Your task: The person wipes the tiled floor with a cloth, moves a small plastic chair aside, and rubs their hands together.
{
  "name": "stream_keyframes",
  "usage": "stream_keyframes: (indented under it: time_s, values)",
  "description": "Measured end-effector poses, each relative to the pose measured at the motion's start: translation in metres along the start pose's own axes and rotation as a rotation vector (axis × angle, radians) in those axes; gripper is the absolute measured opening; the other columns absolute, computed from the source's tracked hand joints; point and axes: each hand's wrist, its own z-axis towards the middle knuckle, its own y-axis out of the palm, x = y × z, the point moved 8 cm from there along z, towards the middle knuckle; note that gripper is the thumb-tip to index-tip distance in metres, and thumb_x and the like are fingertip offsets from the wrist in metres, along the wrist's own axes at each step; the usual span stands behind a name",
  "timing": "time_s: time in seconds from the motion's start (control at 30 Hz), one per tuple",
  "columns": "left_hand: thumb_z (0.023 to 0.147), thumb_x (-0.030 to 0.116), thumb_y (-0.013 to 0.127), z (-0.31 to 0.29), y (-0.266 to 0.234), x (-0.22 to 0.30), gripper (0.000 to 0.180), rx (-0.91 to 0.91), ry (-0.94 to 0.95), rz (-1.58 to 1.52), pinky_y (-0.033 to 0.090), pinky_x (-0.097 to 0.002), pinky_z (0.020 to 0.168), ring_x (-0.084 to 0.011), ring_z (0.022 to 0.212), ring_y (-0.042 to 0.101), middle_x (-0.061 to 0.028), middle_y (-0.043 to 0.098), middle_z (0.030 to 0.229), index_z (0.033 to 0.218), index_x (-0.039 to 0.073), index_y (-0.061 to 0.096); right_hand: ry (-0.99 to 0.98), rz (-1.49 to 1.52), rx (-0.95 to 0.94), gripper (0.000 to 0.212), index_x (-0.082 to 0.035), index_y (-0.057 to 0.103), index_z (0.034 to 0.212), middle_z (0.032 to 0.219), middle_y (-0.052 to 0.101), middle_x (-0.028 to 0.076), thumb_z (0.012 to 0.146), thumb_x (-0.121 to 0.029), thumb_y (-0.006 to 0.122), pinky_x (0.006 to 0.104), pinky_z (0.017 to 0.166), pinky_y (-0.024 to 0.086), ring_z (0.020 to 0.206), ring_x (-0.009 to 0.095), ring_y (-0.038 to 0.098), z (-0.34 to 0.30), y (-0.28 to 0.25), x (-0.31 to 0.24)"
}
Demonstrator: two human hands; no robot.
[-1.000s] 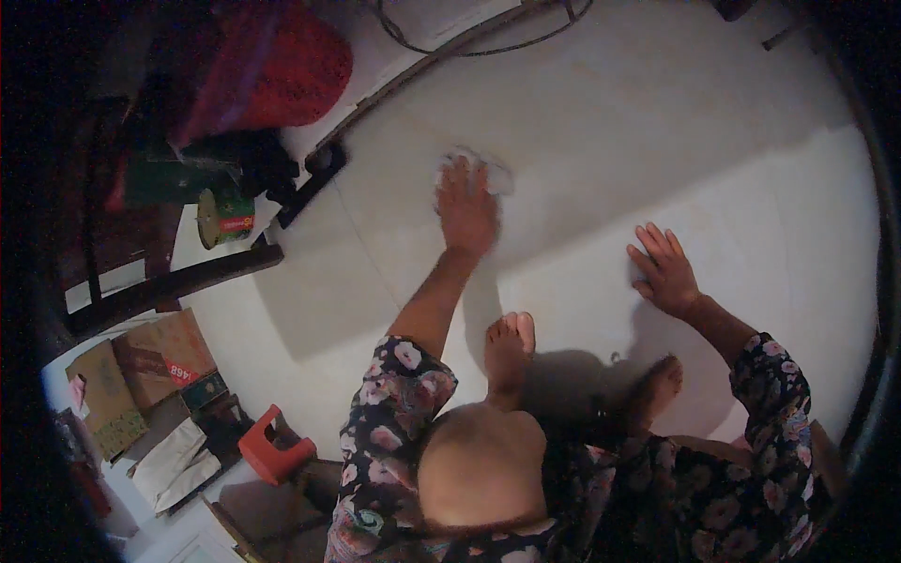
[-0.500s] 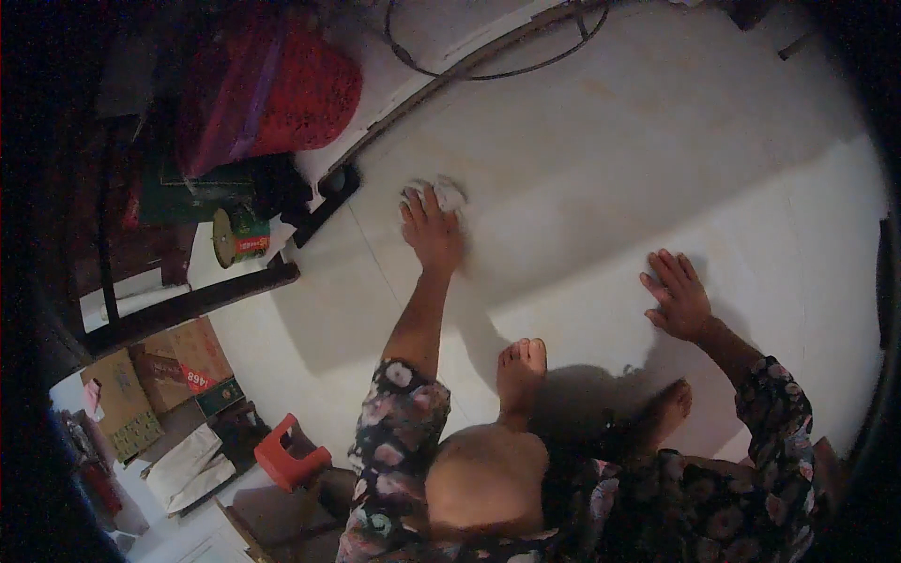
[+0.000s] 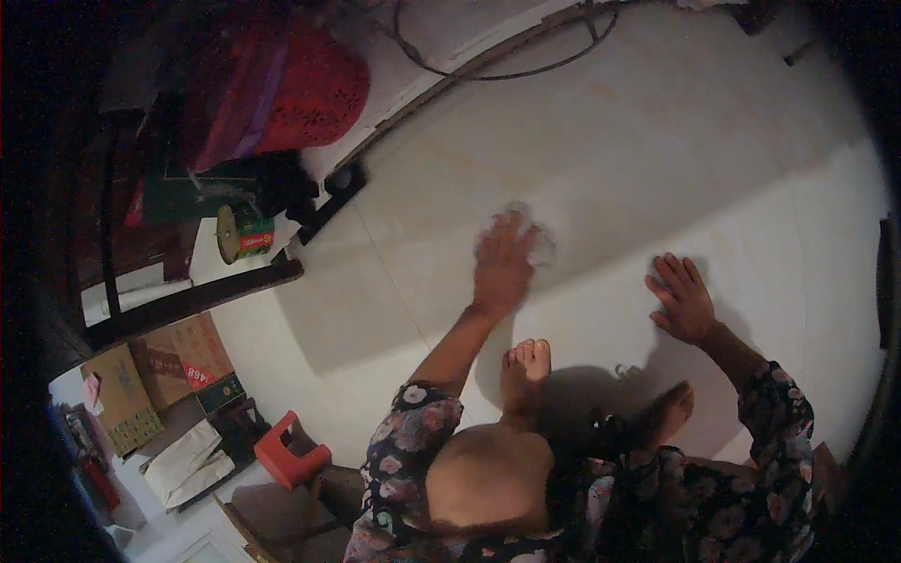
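Under my left hand (image 3: 503, 267) a crumpled whitish cloth (image 3: 543, 248) is held against the pale tiled floor (image 3: 601, 159). Its edges show past the fingertips and along the hand's right side, a little blurred by motion. My right hand (image 3: 683, 302) rests palm down on the floor farther right, fingers spread, with nothing in it. Between my arms are my bare knee and a bare foot (image 3: 526, 371) on the floor; the other foot (image 3: 674, 413) lies partly in shadow.
At left, a dark-framed shelf (image 3: 197, 296) carries a tin can (image 3: 246, 235) and a red perforated basket (image 3: 319, 94). A cable (image 3: 507, 75) loops at the top. Lower left are cardboard boxes (image 3: 183, 361), a red plastic stool (image 3: 289, 452) and a pale folded bag (image 3: 188, 464).
My left hand has slid the cloth to the right and slightly toward me across the floor. My right hand stays practically in place.
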Motion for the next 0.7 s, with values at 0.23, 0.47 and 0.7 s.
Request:
stream_keyframes:
  time_s: [0.23,0.47,0.7]
  values:
    - [0.078,0.015,0.053,0.017,-0.040,-0.180,0.055,0.507,-0.366,-0.362,0.030,-0.0489,0.097,-0.0399,0.122,0.032,-0.0220,0.031,0.134,0.130,0.008,0.034,0.072,0.076,-0.070,0.061,-0.009,0.043,0.118,0.132,0.033,0.020,0.065,-0.029,0.065,0.0539,0.099,0.024,0.123,0.039,0.030,0.005,0.001,-0.004]
    - [0.080,0.022,0.053,0.097,-0.034,-0.198,0.050,0.458,-0.628,0.261,0.036,-0.0516,0.090,-0.0407,0.115,0.038,-0.0228,0.036,0.129,0.126,0.011,0.038,0.111,0.059,-0.152,0.060,-0.008,0.042,0.119,0.132,0.033,0.019,0.069,-0.034,0.063,0.0527,0.100,0.024,0.124,0.037,0.030,-0.016,0.000,0.009]
    - [0.075,0.021,0.056,0.145,-0.046,-0.198,0.049,0.502,-0.246,0.360,0.035,-0.0488,0.091,-0.0370,0.115,0.039,-0.0200,0.040,0.127,0.121,0.011,0.045,0.027,0.057,0.009,0.055,-0.009,0.043,0.120,0.133,0.033,0.018,0.074,-0.035,0.059,0.0526,0.101,0.023,0.125,0.036,0.029,0.000,-0.005,-0.003]
